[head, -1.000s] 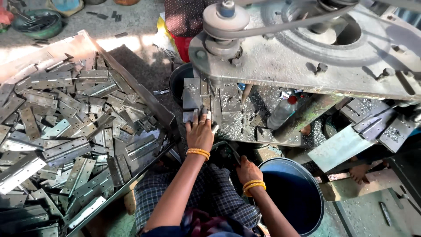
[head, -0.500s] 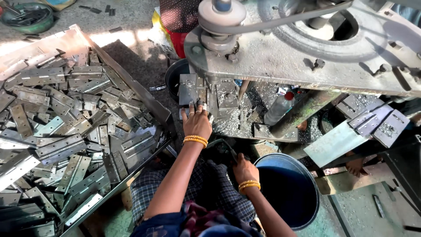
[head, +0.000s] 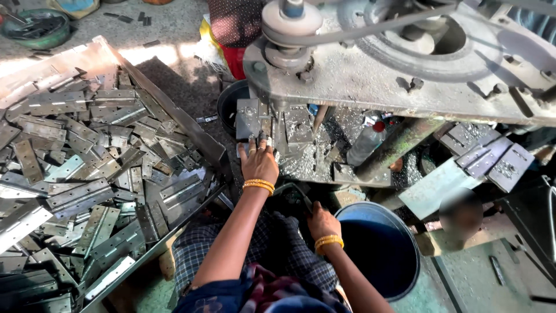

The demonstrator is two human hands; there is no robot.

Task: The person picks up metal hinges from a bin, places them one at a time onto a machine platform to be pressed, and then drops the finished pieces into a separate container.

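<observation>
My left hand (head: 259, 162), with a gold bangle at the wrist, reaches forward to the bed of a grey belt-driven press machine (head: 370, 64). Its fingertips hold a flat metal hinge piece (head: 250, 119) at the die under the ram. My right hand (head: 322, 223), also with bangles, sits lower, close to my lap. It is closed around a dark lever handle (head: 301, 197) beside a blue bucket (head: 399, 243). Metal chips cover the press bed (head: 310, 165).
A long metal tray (head: 174, 113) on the left is heaped with several grey hinges (head: 87, 168). A black bucket (head: 229, 104) stands behind the press. A plastic bottle (head: 366, 142) leans under the machine. Angled metal plates (head: 486, 153) lie at the right.
The view has shifted slightly. My left hand stays at the die and my right hand stays on the lever; neither hand has visibly moved.
</observation>
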